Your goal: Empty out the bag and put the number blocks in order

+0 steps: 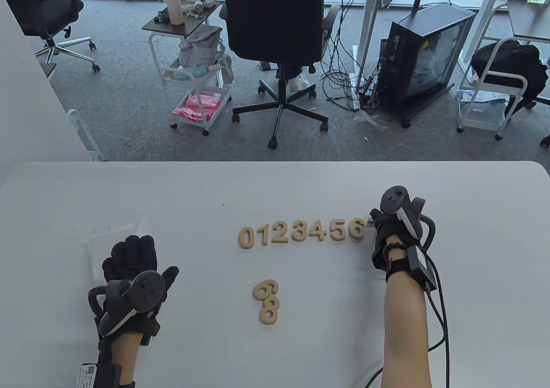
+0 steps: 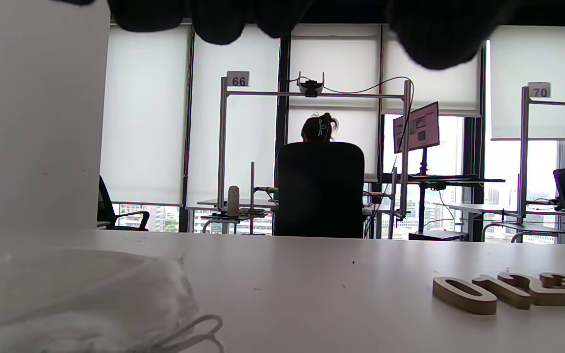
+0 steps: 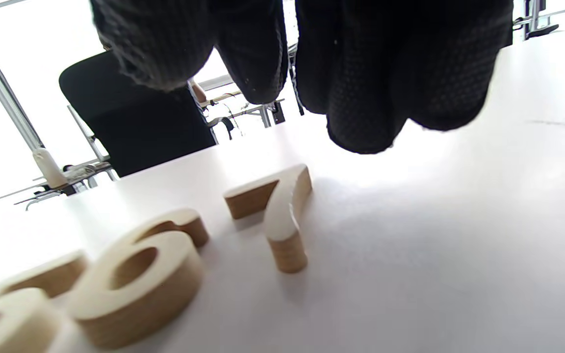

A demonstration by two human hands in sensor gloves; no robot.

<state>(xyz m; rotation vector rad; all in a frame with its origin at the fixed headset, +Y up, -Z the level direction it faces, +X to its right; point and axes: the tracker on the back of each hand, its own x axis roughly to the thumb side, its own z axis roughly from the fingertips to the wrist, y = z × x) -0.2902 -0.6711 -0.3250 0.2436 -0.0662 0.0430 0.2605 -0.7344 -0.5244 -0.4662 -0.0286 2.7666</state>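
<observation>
Your right hand (image 1: pixel 389 233), in its black sensor glove with the tracker strapped on its back, hangs over the right end of the row of pale wooden number blocks (image 1: pixel 300 232); in the right wrist view its fingertips (image 3: pixel 361 113) hover loosely curled above the wooden 7 block (image 3: pixel 282 215) and do not touch it, so the hand holds nothing. That 7 lies flat on the white table (image 1: pixel 275 190), just beside the wooden 6 block (image 1: pixel 356 228) and apart from it by a narrow gap. In the table view your hand hides almost all of the 7. From the 6 the row runs leftward as 5, 4, 3, 2, 1 and 0, lying flat and close together. Nearer to you, below the left part of the row, two more wooden blocks lie touching, one above the other: the 9 block (image 1: pixel 266 289), turned round so that it reads like a 6, and the 8 block (image 1: pixel 270 310) under it. Your left hand (image 1: pixel 133 267), also in a black glove with a tracker, rests well apart at the table's left, with its fingers bent at the knuckles and gripping nothing that you can see. Just beyond it lies the clear plastic drawstring bag (image 2: pixel 81 299), flat and slack on the table, its white cord (image 2: pixel 199 331) looped at the mouth.
</observation>
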